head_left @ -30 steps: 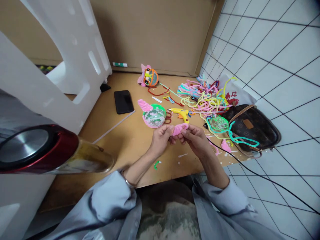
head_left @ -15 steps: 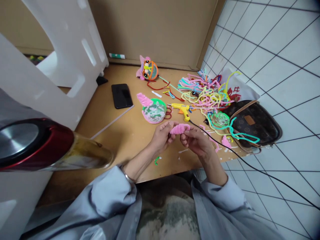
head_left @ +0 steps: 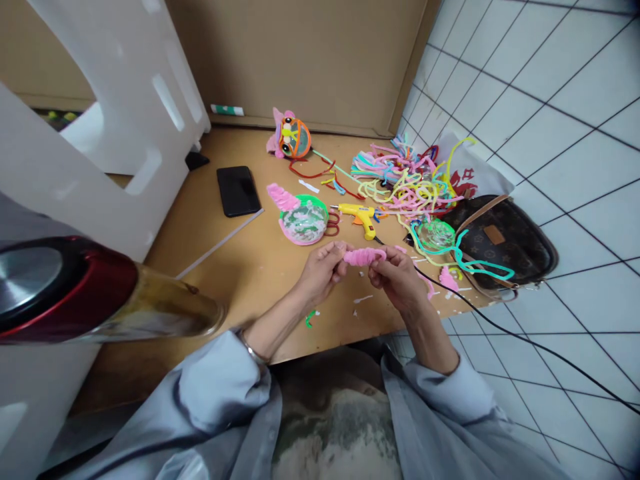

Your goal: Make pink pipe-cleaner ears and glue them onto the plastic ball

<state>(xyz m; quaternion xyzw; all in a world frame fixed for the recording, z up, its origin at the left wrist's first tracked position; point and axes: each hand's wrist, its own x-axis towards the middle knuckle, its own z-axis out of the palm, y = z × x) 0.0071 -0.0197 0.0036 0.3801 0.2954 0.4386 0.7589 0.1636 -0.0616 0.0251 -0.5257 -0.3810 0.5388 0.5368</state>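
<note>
A coiled pink pipe cleaner (head_left: 364, 257) is stretched between my hands above the table's front part. My left hand (head_left: 323, 272) pinches its left end, and my right hand (head_left: 397, 279) grips the right end, where the strand bends in a loop. Just beyond them lies a round green-and-pink rimmed piece (head_left: 304, 222) with a pink pipe-cleaner ear (head_left: 283, 197) at its upper left. Red-handled scissors (head_left: 333, 224) lie partly under it. A yellow hot glue gun (head_left: 361, 216) rests to its right, its black cord running off past my right hand.
A heap of coloured pipe cleaners (head_left: 405, 173) lies at the back right beside a brown handbag (head_left: 510, 237). A finished-looking face ornament (head_left: 293, 137) and a black phone (head_left: 238, 191) are farther left. A red-lidded bottle (head_left: 165, 300) stands close at left. Cardboard (head_left: 310, 60) walls the back.
My hands have moved slightly apart, and the pink coil between them looks longer and straighter. The whole view has shifted a little.
</note>
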